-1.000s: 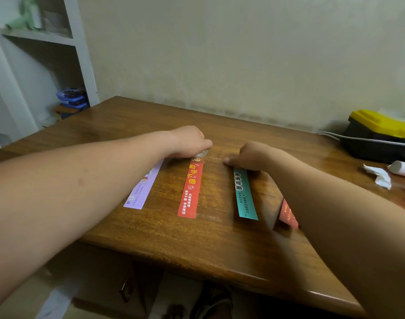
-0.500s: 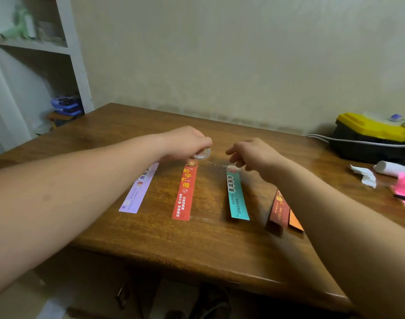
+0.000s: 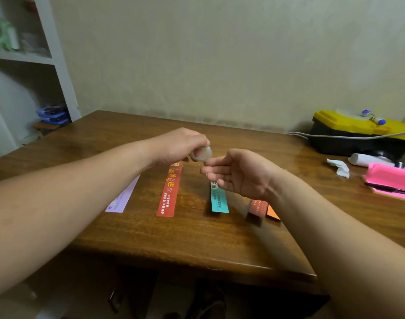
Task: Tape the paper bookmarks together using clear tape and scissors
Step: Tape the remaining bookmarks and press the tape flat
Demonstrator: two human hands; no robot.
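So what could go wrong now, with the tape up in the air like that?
The left hand holds the small tape roll above the table, and the right hand pinches at its end. A pulled strip could curl and stick to itself or to the fingers. No scissors are clearly in view, so cutting it may be awkward. The bookmarks, such as the red bookmark and teal bookmark, lie apart and loose, so they could shift when taped.

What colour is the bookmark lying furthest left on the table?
Pale lilac bookmark, seen in the head view.
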